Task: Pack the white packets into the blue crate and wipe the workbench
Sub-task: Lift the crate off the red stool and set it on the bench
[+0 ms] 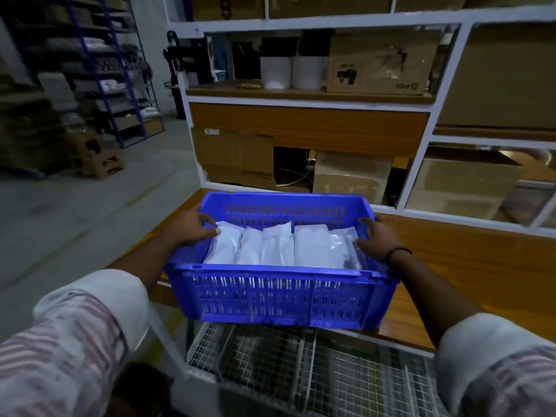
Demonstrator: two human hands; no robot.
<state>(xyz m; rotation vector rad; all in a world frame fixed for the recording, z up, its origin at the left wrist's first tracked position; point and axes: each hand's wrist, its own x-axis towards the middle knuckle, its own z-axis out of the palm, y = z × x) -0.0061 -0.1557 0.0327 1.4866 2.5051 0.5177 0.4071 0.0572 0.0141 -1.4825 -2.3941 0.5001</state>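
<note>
"White packets (279,248), where are they now?"

"Inside the blue crate (270,296), stood on edge in a row from its left wall to its right wall. I see none lying loose outside it."

"And the hands, starting from the left?"

"The left hand (192,227) is curled over the crate's left rim, with its fingertips against the leftmost packet. The right hand (376,239) grips the right rim the same way, thumb on the inner side beside the last packet, which is in clear wrap. There is a dark band (397,252) on that wrist."

"Where does the crate sit?"

"Over the near edge of the workbench (451,251), its front wall jutting out above a wire rack (301,356). Whether it rests on the wood or is lifted clear, I cannot tell."

"So which step is this?"

"Packing looks done, I'd judge. This is carrying the full crate, and the wiping has not begun."

"What does the next move need?"

"Both grips held level so the packets don't tip, and a place to set the crate off the wood. After that a cloth, though none shows here. The bare bench stretches to the right."
</note>
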